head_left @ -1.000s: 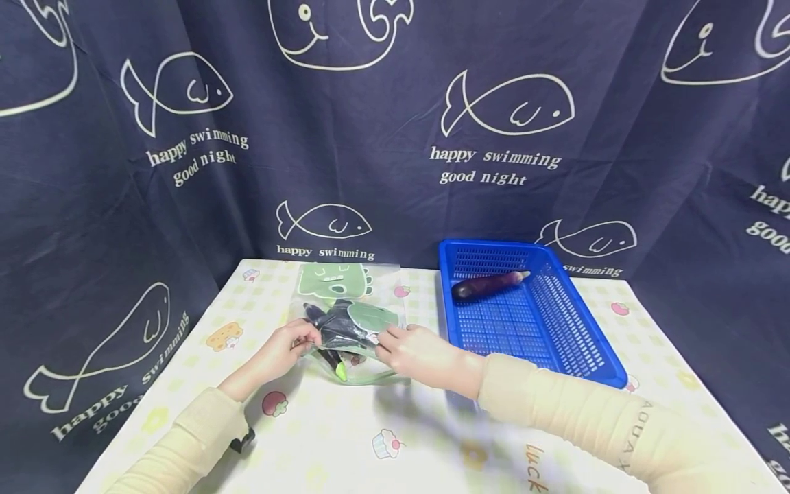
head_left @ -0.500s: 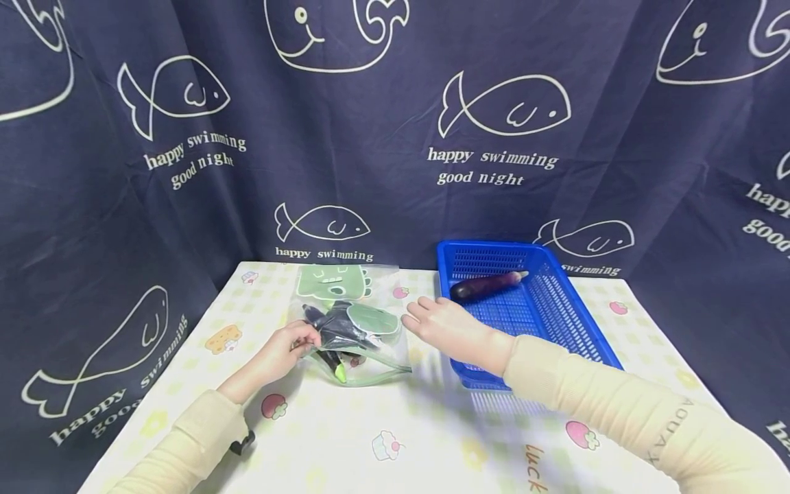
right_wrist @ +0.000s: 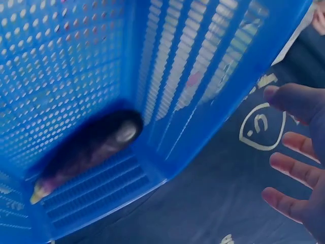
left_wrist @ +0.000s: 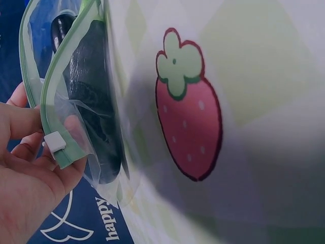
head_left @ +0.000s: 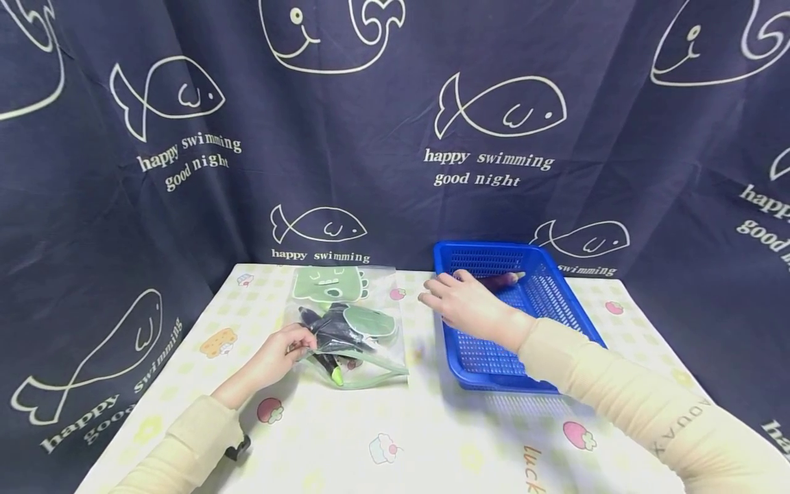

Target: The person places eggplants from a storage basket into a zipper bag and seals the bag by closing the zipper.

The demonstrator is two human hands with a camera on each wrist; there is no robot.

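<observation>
Our right hand hangs empty, fingers spread, by the basket; our left hand pinches the bag (slipping might close it).

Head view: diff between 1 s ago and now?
The right hand let go of the bag at its right side and moved right and farther from the person, now over the left rim of the blue basket, fingers open. Unchanged: left hand holding the bag's left edge; eggplant lying in the basket.
</observation>
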